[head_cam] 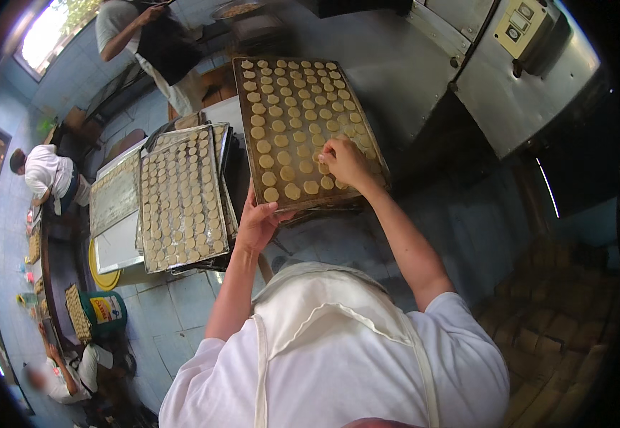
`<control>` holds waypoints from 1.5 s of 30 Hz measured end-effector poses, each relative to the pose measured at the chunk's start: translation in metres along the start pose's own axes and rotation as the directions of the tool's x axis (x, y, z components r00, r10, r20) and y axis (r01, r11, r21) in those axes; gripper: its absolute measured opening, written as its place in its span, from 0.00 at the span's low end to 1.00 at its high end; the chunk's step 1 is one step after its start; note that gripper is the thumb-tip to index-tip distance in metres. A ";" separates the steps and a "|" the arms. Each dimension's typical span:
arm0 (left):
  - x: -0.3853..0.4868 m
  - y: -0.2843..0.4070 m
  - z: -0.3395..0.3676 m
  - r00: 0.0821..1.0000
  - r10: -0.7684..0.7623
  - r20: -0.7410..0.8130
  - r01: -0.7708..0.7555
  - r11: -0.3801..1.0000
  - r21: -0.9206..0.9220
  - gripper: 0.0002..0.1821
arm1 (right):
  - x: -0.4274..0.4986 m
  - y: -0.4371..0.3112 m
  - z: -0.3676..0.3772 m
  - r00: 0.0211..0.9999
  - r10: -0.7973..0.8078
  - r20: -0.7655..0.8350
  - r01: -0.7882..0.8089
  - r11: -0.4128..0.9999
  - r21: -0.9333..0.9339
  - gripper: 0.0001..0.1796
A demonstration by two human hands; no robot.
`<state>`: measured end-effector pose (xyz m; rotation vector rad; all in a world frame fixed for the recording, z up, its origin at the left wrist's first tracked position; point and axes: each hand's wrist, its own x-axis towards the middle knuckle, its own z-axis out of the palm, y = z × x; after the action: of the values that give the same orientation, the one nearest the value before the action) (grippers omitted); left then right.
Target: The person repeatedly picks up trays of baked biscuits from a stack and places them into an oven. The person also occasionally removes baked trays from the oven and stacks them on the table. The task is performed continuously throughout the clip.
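A metal baking tray (316, 205) lies in front of me, covered with rows of flat, pale yellow dough rounds (279, 126). At its near left corner, my left hand (259, 220) grips the rim, thumb on top and fingers underneath. My right hand (346, 161) is over the near right part of the tray, its fingertips pinched together close to the rounds. Whether something small sits between those fingertips is hidden. Some rounds beneath the right hand and wrist cannot be seen.
Left of me, more trays of dough rounds (180, 199) are stacked unevenly on a table. A stainless steel oven (395, 69) with a control box (521, 28) rises ahead and right. A green bucket (107, 315) stands on the tiled floor (165, 307). Several people work at left.
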<state>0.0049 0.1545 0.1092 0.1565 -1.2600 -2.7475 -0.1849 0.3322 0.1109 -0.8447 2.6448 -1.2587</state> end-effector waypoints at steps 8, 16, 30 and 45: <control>-0.014 0.024 0.024 0.983 0.168 -0.074 -0.161 0.983 0.085 0.44 | -0.011 -0.081 0.008 0.967 -0.202 0.154 0.096 0.852 0.515 0.13; -0.027 0.035 0.026 0.947 0.303 -0.109 -0.295 0.952 0.078 0.42 | -0.007 -0.126 0.022 0.914 -0.405 0.017 0.387 0.884 0.263 0.12; -0.022 0.073 0.017 0.884 0.464 -0.051 -0.461 0.885 0.055 0.38 | -0.027 -0.176 0.016 0.835 -0.526 -0.160 0.542 0.740 0.398 0.11; 0.087 0.340 0.164 0.876 0.067 0.477 0.249 0.786 -0.566 0.30 | -0.104 -0.079 0.025 0.988 -0.124 0.090 0.045 0.796 0.603 0.11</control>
<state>-0.0833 0.0444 0.4697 -0.5676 -0.3229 -3.2312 -0.0543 0.3289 0.1372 -0.8871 1.9174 -1.8455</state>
